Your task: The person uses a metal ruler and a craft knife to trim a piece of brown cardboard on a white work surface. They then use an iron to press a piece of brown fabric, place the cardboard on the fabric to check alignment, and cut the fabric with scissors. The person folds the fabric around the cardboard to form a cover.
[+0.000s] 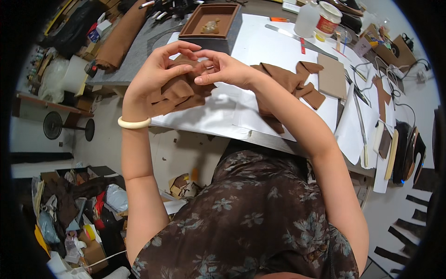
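My left hand [158, 69], with a cream bangle [134, 122] at its wrist, is raised over the near left part of the table. Facing it from the right is my right hand [226, 69]. Both have curved fingers held apart from their thumbs, and I see nothing in either. The fingertips of the two hands come close together; whether they touch, I cannot tell. Below and behind them lies a loose pile of brown leather-like pieces [179, 93], partly hidden by the hands. More brown pieces [283, 81] lie under and beyond my right forearm.
White paper [223, 109] covers much of the table. Beyond my hands stands a brown tray-like box [211, 23] with a small clear bag inside. Rightward are a beige board [331, 76], a metal ruler [288, 35], a white jar [328, 19] and an iron [412, 153].
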Demonstrator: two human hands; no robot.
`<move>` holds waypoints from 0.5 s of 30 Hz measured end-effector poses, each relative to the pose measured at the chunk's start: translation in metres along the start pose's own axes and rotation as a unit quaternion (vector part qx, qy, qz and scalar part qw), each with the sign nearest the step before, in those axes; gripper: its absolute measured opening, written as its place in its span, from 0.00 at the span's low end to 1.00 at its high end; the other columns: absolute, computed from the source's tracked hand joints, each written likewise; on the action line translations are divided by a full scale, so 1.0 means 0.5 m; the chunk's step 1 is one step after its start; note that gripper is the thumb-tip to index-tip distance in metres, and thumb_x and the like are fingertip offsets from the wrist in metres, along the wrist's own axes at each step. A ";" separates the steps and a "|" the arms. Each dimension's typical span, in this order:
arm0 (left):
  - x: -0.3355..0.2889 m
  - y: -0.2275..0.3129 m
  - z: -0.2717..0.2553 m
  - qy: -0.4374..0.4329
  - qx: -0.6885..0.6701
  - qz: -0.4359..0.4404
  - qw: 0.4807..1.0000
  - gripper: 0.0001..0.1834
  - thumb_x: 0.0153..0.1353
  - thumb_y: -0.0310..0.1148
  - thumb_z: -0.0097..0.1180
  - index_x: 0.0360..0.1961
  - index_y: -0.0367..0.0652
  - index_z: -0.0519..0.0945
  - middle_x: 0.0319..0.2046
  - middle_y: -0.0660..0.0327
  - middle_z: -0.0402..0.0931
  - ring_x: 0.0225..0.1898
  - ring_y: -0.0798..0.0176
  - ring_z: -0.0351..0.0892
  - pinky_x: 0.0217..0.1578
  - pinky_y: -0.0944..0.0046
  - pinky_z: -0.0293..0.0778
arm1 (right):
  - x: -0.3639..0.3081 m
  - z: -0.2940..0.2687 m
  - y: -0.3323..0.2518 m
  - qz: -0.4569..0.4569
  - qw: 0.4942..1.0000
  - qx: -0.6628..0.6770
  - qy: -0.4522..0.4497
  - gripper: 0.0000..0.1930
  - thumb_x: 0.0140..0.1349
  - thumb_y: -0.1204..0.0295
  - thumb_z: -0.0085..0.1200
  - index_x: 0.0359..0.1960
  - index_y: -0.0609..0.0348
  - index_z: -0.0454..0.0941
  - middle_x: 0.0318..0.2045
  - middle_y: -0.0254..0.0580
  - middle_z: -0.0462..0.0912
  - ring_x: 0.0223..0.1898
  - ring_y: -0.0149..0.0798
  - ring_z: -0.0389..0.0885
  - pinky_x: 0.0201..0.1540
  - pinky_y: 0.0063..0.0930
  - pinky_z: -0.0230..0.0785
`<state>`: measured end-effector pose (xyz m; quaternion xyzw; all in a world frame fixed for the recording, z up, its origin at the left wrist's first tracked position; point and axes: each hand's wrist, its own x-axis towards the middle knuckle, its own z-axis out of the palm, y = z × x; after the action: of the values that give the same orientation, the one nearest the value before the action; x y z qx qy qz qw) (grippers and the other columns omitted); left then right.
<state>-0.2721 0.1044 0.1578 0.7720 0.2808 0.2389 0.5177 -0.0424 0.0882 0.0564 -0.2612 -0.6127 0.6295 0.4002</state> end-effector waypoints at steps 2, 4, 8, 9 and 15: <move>-0.022 -0.019 -0.030 0.008 0.014 -0.004 1.000 0.26 0.64 0.21 0.68 0.64 0.39 0.80 0.46 0.62 0.79 0.43 0.73 0.80 0.43 0.72 0.79 | 0.023 0.009 0.035 0.016 0.998 0.002 0.060 0.17 0.66 0.67 0.72 0.54 0.58 0.86 0.38 0.27 0.87 0.40 0.22 0.81 0.45 0.20 0.75; -0.066 -0.032 -0.046 0.044 0.068 -0.031 0.996 0.25 0.64 0.21 0.69 0.63 0.39 0.80 0.40 0.66 0.79 0.39 0.76 0.78 0.41 0.73 0.77 | 0.043 0.023 0.037 0.036 0.996 -0.036 0.067 0.13 0.68 0.66 0.71 0.49 0.58 0.87 0.35 0.26 0.87 0.37 0.20 0.80 0.38 0.18 0.72; -0.115 -0.087 -0.092 0.101 0.146 -0.139 0.974 0.23 0.64 0.22 0.71 0.60 0.38 0.79 0.28 0.74 0.74 0.32 0.79 0.71 0.35 0.73 0.69 | 0.086 0.030 0.051 0.069 0.990 -0.115 0.048 0.11 0.69 0.65 0.70 0.45 0.58 0.87 0.33 0.26 0.87 0.33 0.18 0.79 0.32 0.16 0.69; -0.123 -0.112 -0.109 0.131 0.124 -0.142 0.973 0.23 0.64 0.23 0.71 0.59 0.38 0.80 0.28 0.74 0.74 0.32 0.79 0.71 0.35 0.74 0.69 | 0.099 0.031 0.057 0.074 0.988 -0.134 0.036 0.11 0.69 0.65 0.70 0.46 0.59 0.87 0.33 0.26 0.87 0.32 0.18 0.79 0.32 0.17 0.69; -0.152 -0.279 -0.220 0.234 0.027 -0.196 0.952 0.18 0.67 0.25 0.70 0.56 0.41 0.81 0.29 0.74 0.77 0.33 0.81 0.74 0.36 0.74 0.71 | 0.210 0.006 0.184 0.103 0.977 -0.166 0.089 0.19 0.58 0.65 0.75 0.49 0.59 0.87 0.43 0.43 0.90 0.46 0.41 0.87 0.52 0.34 0.79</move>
<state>-0.4261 0.1685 0.0602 0.6378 0.5463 0.2986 0.4535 -0.1189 0.1795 -0.0166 -0.4405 -0.6402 0.5312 0.3375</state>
